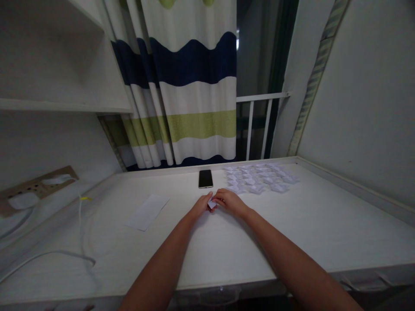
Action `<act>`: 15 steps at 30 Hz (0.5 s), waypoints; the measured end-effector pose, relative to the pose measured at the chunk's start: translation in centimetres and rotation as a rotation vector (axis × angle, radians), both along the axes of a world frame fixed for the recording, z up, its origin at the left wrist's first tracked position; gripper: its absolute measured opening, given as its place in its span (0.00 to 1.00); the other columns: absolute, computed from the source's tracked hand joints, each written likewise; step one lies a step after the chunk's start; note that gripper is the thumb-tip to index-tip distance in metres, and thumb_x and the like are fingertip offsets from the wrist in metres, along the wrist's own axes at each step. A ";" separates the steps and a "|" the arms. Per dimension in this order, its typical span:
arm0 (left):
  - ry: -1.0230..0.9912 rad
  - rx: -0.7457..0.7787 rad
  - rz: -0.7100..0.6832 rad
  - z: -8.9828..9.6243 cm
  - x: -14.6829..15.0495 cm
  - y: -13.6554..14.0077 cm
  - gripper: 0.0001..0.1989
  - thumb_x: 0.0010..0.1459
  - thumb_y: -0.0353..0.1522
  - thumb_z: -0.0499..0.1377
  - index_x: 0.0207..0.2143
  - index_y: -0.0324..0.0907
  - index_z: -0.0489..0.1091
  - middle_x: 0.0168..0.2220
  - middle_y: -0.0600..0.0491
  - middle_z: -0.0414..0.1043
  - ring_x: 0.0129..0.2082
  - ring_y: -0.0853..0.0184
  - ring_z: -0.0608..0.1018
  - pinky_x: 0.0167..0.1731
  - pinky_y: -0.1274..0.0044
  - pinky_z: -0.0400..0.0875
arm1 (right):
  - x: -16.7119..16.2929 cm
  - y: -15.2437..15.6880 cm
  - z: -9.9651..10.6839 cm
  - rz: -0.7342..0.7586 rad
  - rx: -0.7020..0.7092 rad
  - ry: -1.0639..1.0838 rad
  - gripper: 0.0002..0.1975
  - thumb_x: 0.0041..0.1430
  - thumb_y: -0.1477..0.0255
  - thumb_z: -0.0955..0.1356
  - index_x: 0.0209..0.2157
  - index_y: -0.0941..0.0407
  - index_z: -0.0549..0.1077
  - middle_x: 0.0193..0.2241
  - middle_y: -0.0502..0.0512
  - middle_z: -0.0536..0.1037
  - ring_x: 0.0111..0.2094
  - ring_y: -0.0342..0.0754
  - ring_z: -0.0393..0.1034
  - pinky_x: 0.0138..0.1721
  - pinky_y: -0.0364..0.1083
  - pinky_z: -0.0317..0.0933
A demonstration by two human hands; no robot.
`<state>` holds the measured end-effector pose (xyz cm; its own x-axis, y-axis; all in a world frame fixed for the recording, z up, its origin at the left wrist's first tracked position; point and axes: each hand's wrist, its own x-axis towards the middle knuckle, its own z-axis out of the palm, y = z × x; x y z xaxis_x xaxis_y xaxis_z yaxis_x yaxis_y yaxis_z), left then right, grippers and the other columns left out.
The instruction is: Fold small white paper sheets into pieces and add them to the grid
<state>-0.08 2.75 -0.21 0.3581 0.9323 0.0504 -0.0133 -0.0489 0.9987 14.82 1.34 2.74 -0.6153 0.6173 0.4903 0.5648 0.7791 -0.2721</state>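
A small folded piece of white paper [212, 204] is held between my two hands over the middle of the desk. My left hand [202, 204] grips it from the left, thumb on top. From the right, the fingers of my right hand [229, 200] pinch its edge. Just beyond my right hand, several folded white paper pieces [254, 188] lie in rows at the back of the desk. A stack or sheet of flat white paper [148, 211] rests to the left of my left hand.
A dark-screened phone [205, 179] lies beyond my hands. On the left are a power strip [35, 190] and a white cable [58, 252] running over the desk [324, 224]. A shelf [65, 105] overhangs the left side, and a striped curtain [197, 99] hangs behind.
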 end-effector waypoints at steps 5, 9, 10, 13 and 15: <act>-0.164 -0.102 0.085 0.5 0.2 -0.5 0.20 0.46 0.46 0.54 0.20 0.35 0.66 0.17 0.53 0.66 0.16 0.73 0.67 0.19 0.79 0.61 | -0.1 -0.5 0.2 -0.013 0.000 0.059 0.07 0.53 0.70 0.63 0.30 0.58 0.71 0.28 0.54 0.70 0.32 0.44 0.63 0.35 0.42 0.57; -0.327 -0.193 0.148 1.2 0.4 -0.8 0.15 0.50 0.39 0.52 0.23 0.36 0.67 0.20 0.51 0.68 0.19 0.71 0.70 0.21 0.79 0.64 | -0.2 -0.8 0.2 -0.028 0.039 0.103 0.08 0.50 0.70 0.65 0.33 0.57 0.70 0.30 0.54 0.70 0.34 0.45 0.63 0.36 0.43 0.58; -0.356 -0.209 0.158 1.4 0.4 -0.8 0.14 0.51 0.37 0.51 0.24 0.36 0.67 0.21 0.51 0.69 0.20 0.71 0.70 0.21 0.79 0.65 | -0.2 -0.8 0.2 -0.033 0.044 0.108 0.08 0.50 0.70 0.65 0.33 0.57 0.70 0.31 0.55 0.70 0.34 0.45 0.63 0.37 0.44 0.58; -0.414 -0.240 0.180 1.9 0.3 -0.9 0.11 0.53 0.32 0.49 0.25 0.35 0.68 0.24 0.49 0.70 0.22 0.71 0.71 0.23 0.78 0.67 | -0.3 -0.7 0.1 -0.051 0.034 0.142 0.08 0.51 0.72 0.64 0.35 0.57 0.69 0.32 0.55 0.71 0.34 0.44 0.64 0.37 0.44 0.59; -0.414 -0.232 0.172 2.1 0.2 -0.8 0.10 0.51 0.31 0.51 0.26 0.35 0.69 0.26 0.48 0.71 0.23 0.71 0.71 0.25 0.78 0.68 | -0.3 -0.6 0.0 -0.066 0.008 0.191 0.08 0.52 0.73 0.63 0.36 0.58 0.69 0.34 0.55 0.72 0.34 0.44 0.65 0.36 0.44 0.60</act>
